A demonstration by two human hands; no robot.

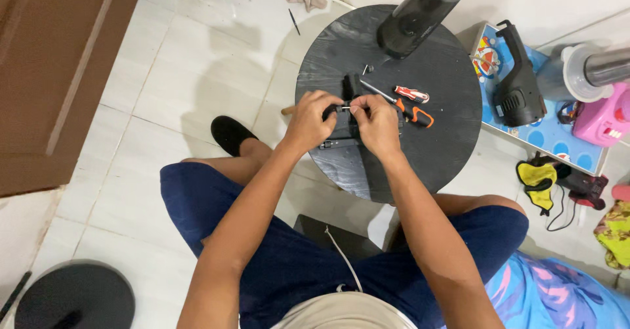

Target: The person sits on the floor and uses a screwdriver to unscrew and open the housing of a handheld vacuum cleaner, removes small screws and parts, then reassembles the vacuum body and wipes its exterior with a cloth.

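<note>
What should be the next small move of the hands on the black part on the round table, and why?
Probably the left hand should keep the small black part steady on the round black table while the right hand seats the tiny piece pinched between both hands. Both hands meet over the part, and the two screwdrivers lie unused just beside the right hand, so a tool seems not needed yet.
</note>
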